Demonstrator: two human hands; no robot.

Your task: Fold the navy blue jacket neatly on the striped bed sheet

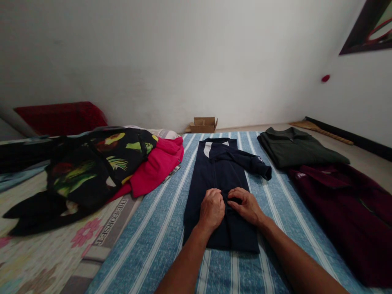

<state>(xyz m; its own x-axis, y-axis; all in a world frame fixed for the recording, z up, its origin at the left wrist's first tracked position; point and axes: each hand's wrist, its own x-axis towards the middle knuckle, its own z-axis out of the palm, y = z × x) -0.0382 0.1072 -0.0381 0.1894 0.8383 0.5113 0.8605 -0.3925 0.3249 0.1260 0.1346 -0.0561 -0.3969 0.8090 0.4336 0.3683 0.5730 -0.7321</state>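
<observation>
A navy jacket with white shoulder patches lies partly folded into a long strip, its collar at the far end. One sleeve sticks out to the right across the strip's edge. My left hand is closed, its curled fingers gripping the cloth near the middle of the lower half. Just to its right, my right hand pinches the same jacket between thumb and fingers, and the fabric puckers between the two hands. The fingertips are partly hidden in the folds.
A blue striped sheet lies beneath. On the right rest a folded dark green garment and a maroon one. Black patterned clothing and a pink garment are heaped on the left. A cardboard box stands by the wall.
</observation>
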